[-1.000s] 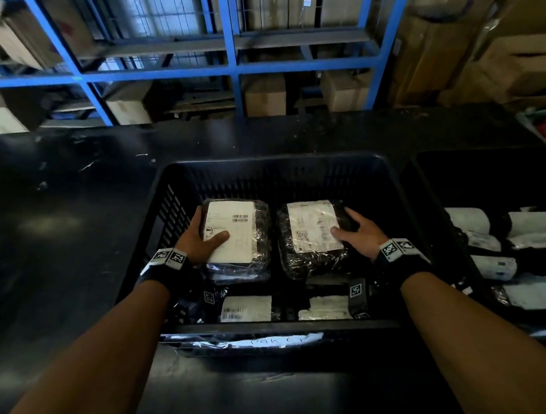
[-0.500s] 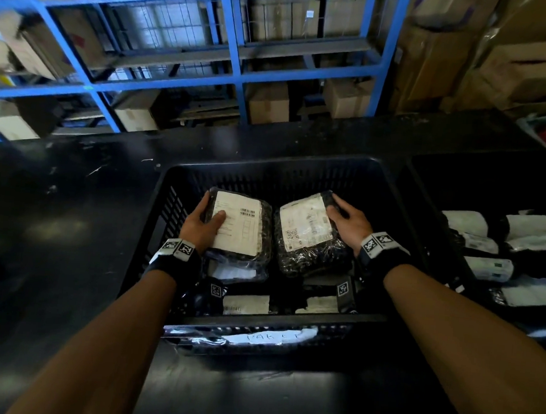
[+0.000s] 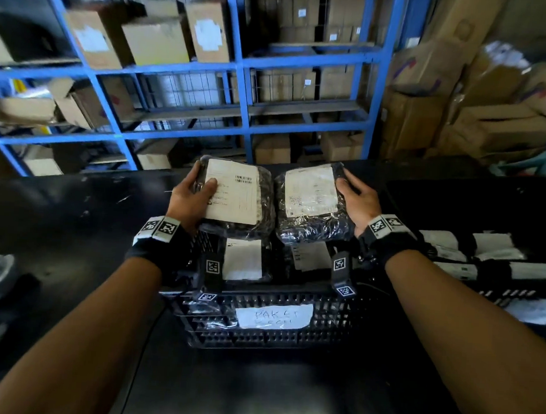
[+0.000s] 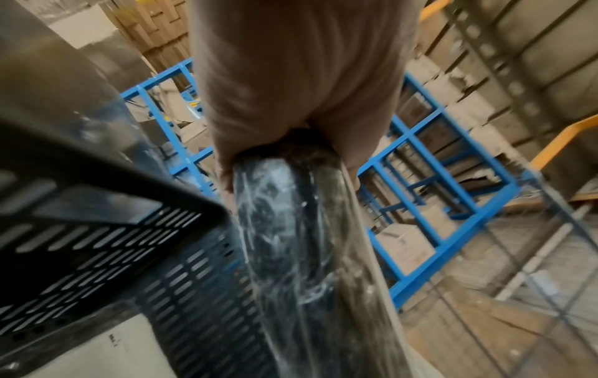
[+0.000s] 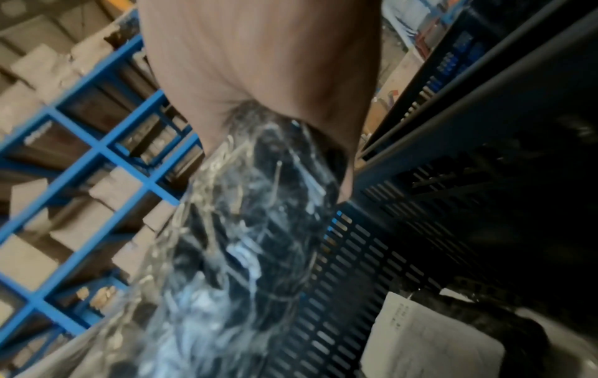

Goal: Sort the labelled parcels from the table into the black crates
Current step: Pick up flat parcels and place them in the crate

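Two wrapped parcels held up over the middle crate (image 3: 256, 331), centre frame.
Left hand (image 3: 189, 201) grips left parcel (image 3: 233, 197); right hand (image 3: 359, 203) grips right parcel (image 3: 310, 203); black table (image 3: 54, 224) below; blue racking (image 3: 243, 62) with cartons across the top.

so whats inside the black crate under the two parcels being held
In the black crate, below the left hand's parcel and the right hand's parcel, at least two more white-labelled parcels show. The held parcels and wrists cover the rest of its floor.
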